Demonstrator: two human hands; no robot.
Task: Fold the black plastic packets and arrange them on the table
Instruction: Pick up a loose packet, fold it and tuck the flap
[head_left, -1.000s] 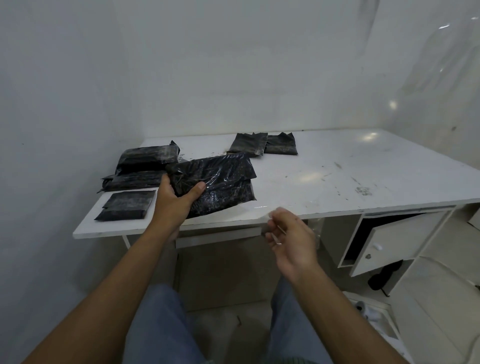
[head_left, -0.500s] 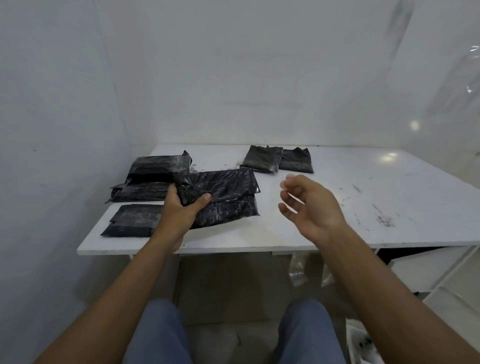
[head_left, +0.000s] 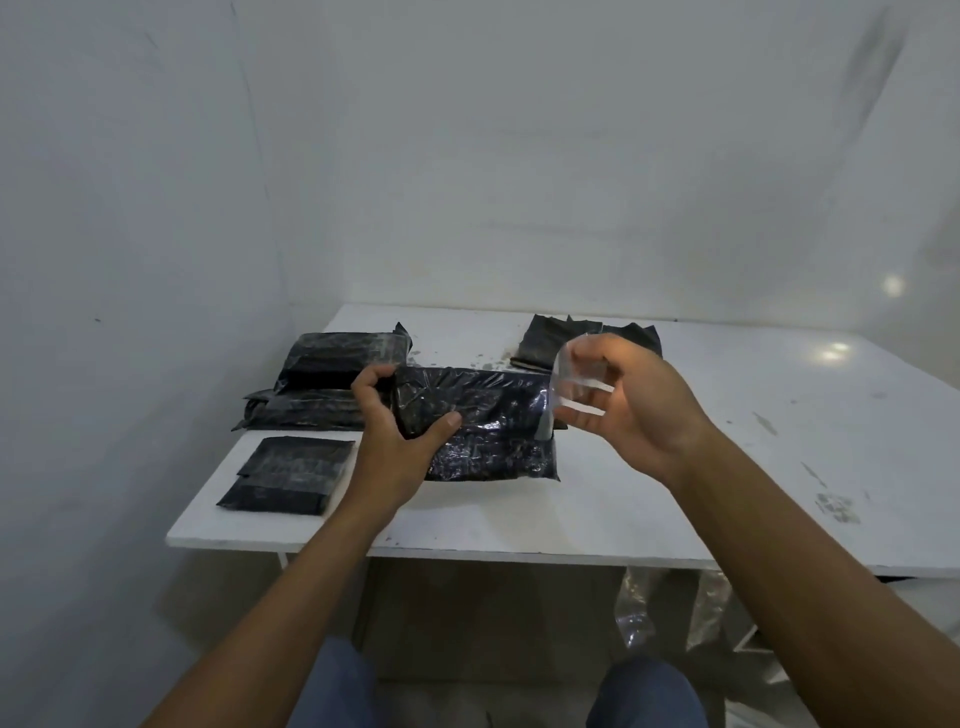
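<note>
The left hand (head_left: 395, 441) is clamped on the left end of a glossy black packet (head_left: 488, 426) lying near the middle of the white desk (head_left: 649, 499). The right hand (head_left: 618, 405), fingers closed, pinches a clear plastic strip (head_left: 576, 384) at the packet's right end; half a second ago it hovered empty. The desk is scuffed and stands in a white-walled corner. A flat folded packet (head_left: 291, 475) lies front-left, a stack of packets (head_left: 322, 384) behind it, and folded packets (head_left: 550, 340) at the back.
</note>
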